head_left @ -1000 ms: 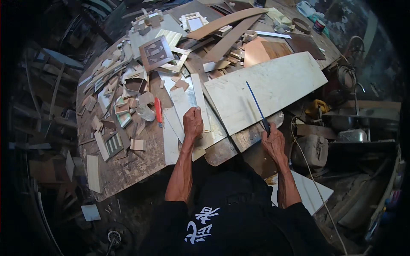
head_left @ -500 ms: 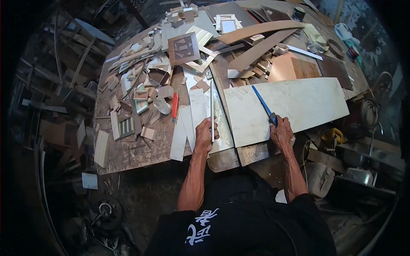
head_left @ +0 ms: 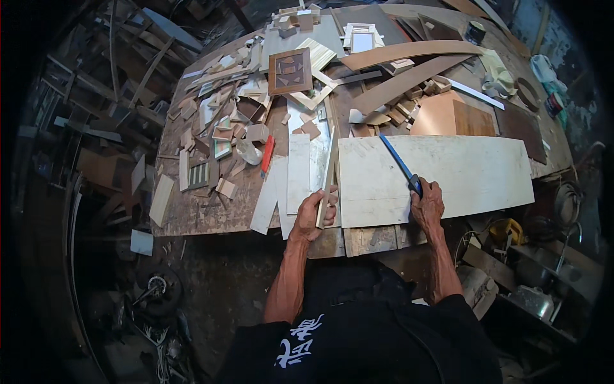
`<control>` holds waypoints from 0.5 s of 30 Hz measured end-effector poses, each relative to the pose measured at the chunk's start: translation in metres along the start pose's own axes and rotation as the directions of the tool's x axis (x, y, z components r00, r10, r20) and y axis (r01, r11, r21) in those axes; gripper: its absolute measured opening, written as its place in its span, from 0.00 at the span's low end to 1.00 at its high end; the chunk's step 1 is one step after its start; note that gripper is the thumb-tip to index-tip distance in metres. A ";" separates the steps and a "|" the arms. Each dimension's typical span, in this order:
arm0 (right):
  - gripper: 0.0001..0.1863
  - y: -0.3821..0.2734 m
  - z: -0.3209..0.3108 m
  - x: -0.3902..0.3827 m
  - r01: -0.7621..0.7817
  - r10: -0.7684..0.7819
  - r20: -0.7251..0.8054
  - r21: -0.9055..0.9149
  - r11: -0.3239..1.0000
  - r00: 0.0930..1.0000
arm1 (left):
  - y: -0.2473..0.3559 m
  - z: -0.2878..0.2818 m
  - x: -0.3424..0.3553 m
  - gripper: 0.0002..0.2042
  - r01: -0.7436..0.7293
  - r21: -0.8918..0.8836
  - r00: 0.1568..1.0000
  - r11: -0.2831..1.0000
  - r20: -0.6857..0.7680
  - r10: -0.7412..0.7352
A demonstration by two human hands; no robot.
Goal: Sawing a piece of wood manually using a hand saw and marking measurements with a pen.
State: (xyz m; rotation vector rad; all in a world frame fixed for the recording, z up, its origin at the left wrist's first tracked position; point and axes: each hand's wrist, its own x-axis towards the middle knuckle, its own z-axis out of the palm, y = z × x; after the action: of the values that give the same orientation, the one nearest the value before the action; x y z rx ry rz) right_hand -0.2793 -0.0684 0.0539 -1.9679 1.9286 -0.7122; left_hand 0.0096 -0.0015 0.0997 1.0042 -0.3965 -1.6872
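Fingers of the left hand (head_left: 310,214) close around the lower end of a thin pale wooden strip (head_left: 329,166), fingertips showing along its right side, and from where I stand the strip tilts up and away over the bench. The right hand (head_left: 428,206) is wrapped in a fist about the dark handle of a narrow blue-bladed tool (head_left: 398,157), its blade angling up and leftward over a broad pale board (head_left: 473,182); whether it touches that board, I can't tell. The board lies just right of the strip, along the near edge of the workbench (head_left: 201,221). Left of the strip I see flat white pieces (head_left: 299,176), a red-handled tool (head_left: 267,155) and a clear jar (head_left: 250,153). Farther out sit a framed panel (head_left: 291,72) and a long curved brown board (head_left: 409,54). On the floor, at lower left, is a wheel (head_left: 156,287).
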 end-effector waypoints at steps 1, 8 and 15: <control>0.22 0.002 0.001 0.001 -0.011 0.011 -0.001 0.013 1.000 1.000 | -0.001 -0.004 -0.001 0.20 0.016 0.036 0.999 0.999 -0.045 -0.014; 0.21 0.018 0.002 0.009 -0.028 0.026 0.011 0.167 0.986 1.000 | 0.003 -0.033 0.015 0.16 -0.016 0.929 0.799 0.371 -0.211 0.563; 0.21 0.019 0.004 0.005 0.002 -0.002 0.003 0.149 0.989 1.000 | 0.010 -0.067 0.038 0.25 0.322 0.945 0.633 0.058 -0.260 0.729</control>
State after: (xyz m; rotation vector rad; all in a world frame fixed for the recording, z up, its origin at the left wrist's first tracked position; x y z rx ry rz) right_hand -0.2937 -0.0750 0.0413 -1.8804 1.8156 -0.8274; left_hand 0.0660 -0.0246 0.0517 2.3886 -1.1868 -0.1805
